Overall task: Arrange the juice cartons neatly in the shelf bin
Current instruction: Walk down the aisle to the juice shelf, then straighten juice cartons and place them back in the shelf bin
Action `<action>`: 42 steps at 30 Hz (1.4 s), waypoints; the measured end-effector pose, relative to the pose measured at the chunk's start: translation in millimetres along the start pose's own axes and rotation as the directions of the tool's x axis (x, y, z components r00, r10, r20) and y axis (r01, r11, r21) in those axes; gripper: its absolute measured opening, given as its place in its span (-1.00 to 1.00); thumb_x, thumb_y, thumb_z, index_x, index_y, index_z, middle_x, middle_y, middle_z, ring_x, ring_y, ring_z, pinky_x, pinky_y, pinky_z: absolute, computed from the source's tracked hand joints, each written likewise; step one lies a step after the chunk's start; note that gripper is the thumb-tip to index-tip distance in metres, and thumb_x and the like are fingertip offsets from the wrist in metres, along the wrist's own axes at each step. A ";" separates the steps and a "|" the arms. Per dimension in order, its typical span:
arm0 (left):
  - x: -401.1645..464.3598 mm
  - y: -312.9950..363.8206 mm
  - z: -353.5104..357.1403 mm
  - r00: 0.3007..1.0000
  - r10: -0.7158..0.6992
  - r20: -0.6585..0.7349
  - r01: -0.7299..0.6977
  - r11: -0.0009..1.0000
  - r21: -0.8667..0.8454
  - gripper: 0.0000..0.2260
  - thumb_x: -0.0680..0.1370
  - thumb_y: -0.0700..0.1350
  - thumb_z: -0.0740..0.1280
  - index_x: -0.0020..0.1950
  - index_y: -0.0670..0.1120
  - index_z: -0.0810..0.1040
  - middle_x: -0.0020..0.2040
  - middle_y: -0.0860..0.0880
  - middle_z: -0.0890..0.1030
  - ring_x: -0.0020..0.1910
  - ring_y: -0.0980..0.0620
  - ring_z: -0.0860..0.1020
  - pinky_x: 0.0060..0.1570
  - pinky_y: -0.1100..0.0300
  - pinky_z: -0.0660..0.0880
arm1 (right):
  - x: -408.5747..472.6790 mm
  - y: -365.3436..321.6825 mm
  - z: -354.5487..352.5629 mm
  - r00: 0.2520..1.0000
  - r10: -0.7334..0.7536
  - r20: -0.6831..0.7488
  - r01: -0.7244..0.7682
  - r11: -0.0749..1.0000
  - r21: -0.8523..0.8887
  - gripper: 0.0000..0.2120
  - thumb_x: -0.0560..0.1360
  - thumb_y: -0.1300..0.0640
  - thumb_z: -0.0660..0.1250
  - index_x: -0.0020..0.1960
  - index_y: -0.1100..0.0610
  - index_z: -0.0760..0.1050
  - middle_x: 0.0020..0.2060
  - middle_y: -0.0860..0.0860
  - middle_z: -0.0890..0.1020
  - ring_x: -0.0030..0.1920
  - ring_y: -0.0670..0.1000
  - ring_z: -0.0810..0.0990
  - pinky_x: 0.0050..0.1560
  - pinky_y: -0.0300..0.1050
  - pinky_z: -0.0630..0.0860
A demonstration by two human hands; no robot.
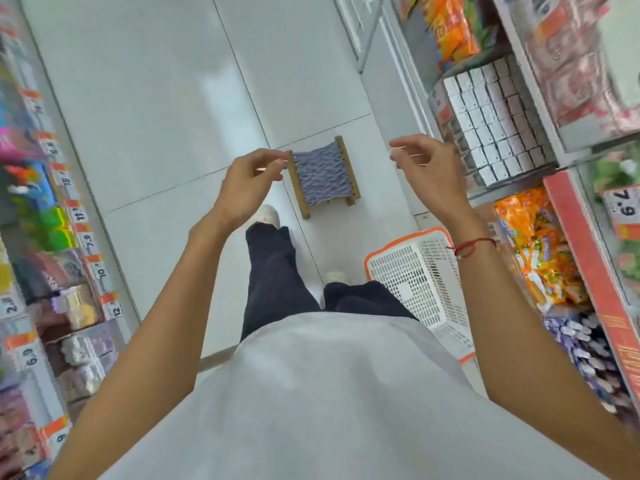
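With both hands [247, 183] [427, 168] loosely curled and empty, you risked toppling the packed cartons [495, 129] far right by reaching carelessly.

The goods on the left shelves [52, 237] are smeared by blur, and the frame's left edge cuts them off. The white basket [426, 282] is partly hidden behind the right forearm and the shirt [329, 393] (its contents cannot be told). Printing on the small white cartons [491, 126] is too small to read.

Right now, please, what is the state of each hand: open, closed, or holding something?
Left hand: open, fingers loosely curled, holding nothing.
Right hand: open, fingers loosely curled, holding nothing.
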State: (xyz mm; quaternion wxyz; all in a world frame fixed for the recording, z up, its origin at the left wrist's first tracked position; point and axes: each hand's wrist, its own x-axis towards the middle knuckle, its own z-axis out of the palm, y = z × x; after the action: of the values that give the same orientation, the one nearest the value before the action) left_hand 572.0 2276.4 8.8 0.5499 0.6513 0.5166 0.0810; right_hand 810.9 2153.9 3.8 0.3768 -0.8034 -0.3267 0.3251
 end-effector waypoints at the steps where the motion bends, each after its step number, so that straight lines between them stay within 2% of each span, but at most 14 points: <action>1: 20.7 9.2 -7.5 0.999 0.011 0.032 -0.012 1.000 0.022 -0.82 0.64 -0.07 0.22 0.16 0.01 0.57 0.10 0.06 0.64 0.06 0.08 0.62 0.20 0.09 0.49 | 10.3 -3.9 3.4 0.999 0.025 -0.037 -0.024 0.999 0.021 -0.85 0.52 0.16 0.33 0.04 0.04 0.63 -0.11 -0.05 0.67 -0.03 -0.03 0.65 0.05 -0.20 0.56; 4: 80.2 38.9 -28.0 0.988 0.044 0.148 -0.061 0.992 0.110 -0.78 0.64 -0.08 0.22 0.22 -0.06 0.57 0.11 0.01 0.64 0.06 0.06 0.62 0.18 0.11 0.48 | 34.6 -13.9 14.6 0.982 0.122 -0.147 -0.108 0.989 0.099 -0.85 0.53 0.18 0.33 0.06 0.10 0.63 -0.07 0.04 0.68 -0.03 0.04 0.64 0.11 -0.10 0.56; 7: 133.4 70.9 -36.7 0.955 0.092 0.282 -0.151 0.969 0.195 -0.78 0.64 -0.10 0.22 0.23 -0.07 0.57 0.11 0.01 0.64 0.05 0.05 0.61 0.06 0.23 0.47 | 52.2 -18.5 22.0 0.945 0.221 -0.243 -0.177 0.965 0.192 -0.85 0.53 0.17 0.33 0.06 0.08 0.63 -0.07 0.07 0.68 -0.06 0.01 0.64 0.11 -0.13 0.55; 11: 185.9 110.0 -17.7 0.894 0.116 0.433 -0.251 0.930 0.269 -0.79 0.64 -0.11 0.22 0.22 -0.08 0.57 0.09 0.01 0.64 0.03 0.06 0.61 -0.04 0.31 0.43 | 61.8 -9.5 21.6 0.861 0.344 -0.375 -0.233 0.922 0.309 -0.85 0.52 0.17 0.32 0.03 0.05 0.63 -0.14 0.00 0.67 -0.14 -0.11 0.60 0.04 -0.25 0.53; 15: 215.6 137.1 28.7 0.821 0.108 0.561 -0.325 0.896 0.303 -0.80 0.64 -0.13 0.24 0.21 -0.10 0.58 0.10 -0.03 0.64 0.01 0.04 0.60 -0.02 0.24 0.45 | 60.9 13.8 7.3 0.752 0.465 -0.466 -0.276 0.865 0.418 -0.85 0.52 0.22 0.32 -0.02 0.04 0.63 -0.18 -0.05 0.65 -0.16 -0.09 0.59 0.06 -0.20 0.54; 20: 239.7 158.6 99.5 0.754 0.129 0.644 -0.393 0.874 0.286 -0.78 0.64 -0.15 0.23 0.24 -0.14 0.56 0.13 -0.08 0.63 0.01 0.03 0.60 -0.04 0.34 0.45 | 66.2 51.6 -20.1 0.702 0.529 -0.477 -0.330 0.835 0.440 -0.85 0.51 0.21 0.34 -0.03 0.01 0.64 -0.18 -0.01 0.67 -0.11 0.03 0.65 0.07 -0.08 0.56; 23: 259.5 159.7 136.3 0.709 0.125 0.694 -0.436 0.851 0.292 -0.81 0.64 -0.15 0.23 0.21 -0.10 0.58 0.12 -0.05 0.64 0.03 0.03 0.60 0.01 0.28 0.44 | 74.2 78.2 -34.5 0.678 0.545 -0.492 -0.339 0.827 0.448 -0.86 0.53 0.21 0.34 0.00 0.04 0.64 -0.11 0.06 0.69 -0.05 0.09 0.66 0.10 -0.02 0.57; 27: 299.2 161.2 170.7 0.655 0.160 0.738 -0.507 0.818 0.273 -0.85 0.64 -0.16 0.23 0.13 -0.01 0.57 0.09 0.00 0.63 0.03 0.04 0.58 0.00 0.28 0.44 | 98.5 109.5 -40.3 0.642 0.573 -0.510 -0.361 0.812 0.459 -0.87 0.53 0.17 0.35 -0.01 -0.01 0.64 -0.13 -0.02 0.66 -0.08 0.03 0.64 0.07 0.01 0.56; 29: 325.9 157.2 186.8 0.630 0.191 0.753 -0.559 0.785 0.269 -0.84 0.64 -0.18 0.24 0.12 0.01 0.57 0.12 0.04 0.61 0.10 0.01 0.57 0.11 0.21 0.46 | 118.0 126.1 -38.7 0.617 0.584 -0.528 -0.362 0.806 0.469 -0.87 0.53 0.17 0.35 -0.03 -0.02 0.64 -0.14 -0.03 0.66 -0.10 0.02 0.63 0.07 0.04 0.56; 33: 386.2 136.6 225.9 0.588 0.267 0.763 -0.688 0.662 0.298 -0.80 0.64 -0.12 0.24 0.22 0.05 0.57 0.19 0.08 0.60 0.18 0.07 0.54 0.13 0.24 0.42 | 168.2 167.5 -30.0 0.586 0.568 -0.578 -0.356 0.821 0.447 -0.87 0.53 0.20 0.35 0.01 0.04 0.64 -0.06 0.00 0.68 -0.12 -0.03 0.60 0.08 0.08 0.55; 34: 402.3 131.1 237.8 0.559 0.311 0.769 -0.742 0.601 0.297 -0.78 0.64 -0.10 0.24 0.25 0.06 0.55 0.21 0.07 0.59 0.20 0.08 0.52 0.13 0.25 0.40 | 182.2 179.9 -27.5 0.579 0.553 -0.599 -0.357 0.833 0.423 -0.86 0.53 0.21 0.35 0.03 0.05 0.63 -0.04 -0.01 0.68 -0.10 -0.03 0.60 0.09 0.07 0.54; 36: 433.1 120.5 265.4 0.448 0.384 0.807 -0.851 0.460 0.254 -0.76 0.64 -0.09 0.23 0.29 0.05 0.53 0.26 0.06 0.57 0.26 0.06 0.50 0.13 0.25 0.38 | 208.5 207.7 -22.2 0.565 0.515 -0.644 -0.379 0.856 0.351 -0.84 0.53 0.20 0.35 0.08 0.07 0.62 0.02 0.00 0.66 0.02 0.02 0.58 0.13 -0.02 0.50; 39: 466.6 102.9 310.2 0.220 0.443 0.869 -0.961 0.250 0.116 -0.74 0.64 -0.14 0.24 0.33 -0.01 0.52 0.31 0.04 0.54 0.31 0.03 0.44 0.24 0.22 0.37 | 239.9 252.5 -16.3 0.528 0.432 -0.731 -0.445 0.874 0.195 -0.77 0.54 0.19 0.35 0.18 0.09 0.59 0.14 0.03 0.61 0.19 0.12 0.49 0.13 -0.26 0.31; 42: 488.2 79.8 356.8 0.001 0.459 0.888 -0.999 0.041 -0.020 -0.72 0.64 -0.15 0.26 0.35 -0.09 0.51 0.32 -0.01 0.53 0.33 -0.02 0.45 0.35 0.13 0.34 | 263.6 296.1 -11.3 0.488 0.351 -0.799 -0.483 0.871 0.087 -0.70 0.57 0.11 0.33 0.29 0.10 0.54 0.27 0.03 0.55 0.33 0.09 0.41 0.31 -0.22 0.22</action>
State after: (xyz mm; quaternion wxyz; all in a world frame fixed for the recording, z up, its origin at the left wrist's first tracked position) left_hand 1080.2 2433.7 -289.6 0.2550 0.9320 -0.2519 -0.0542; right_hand 1054.2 2203.6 -305.6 0.3299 -0.9422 0.0571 -0.0101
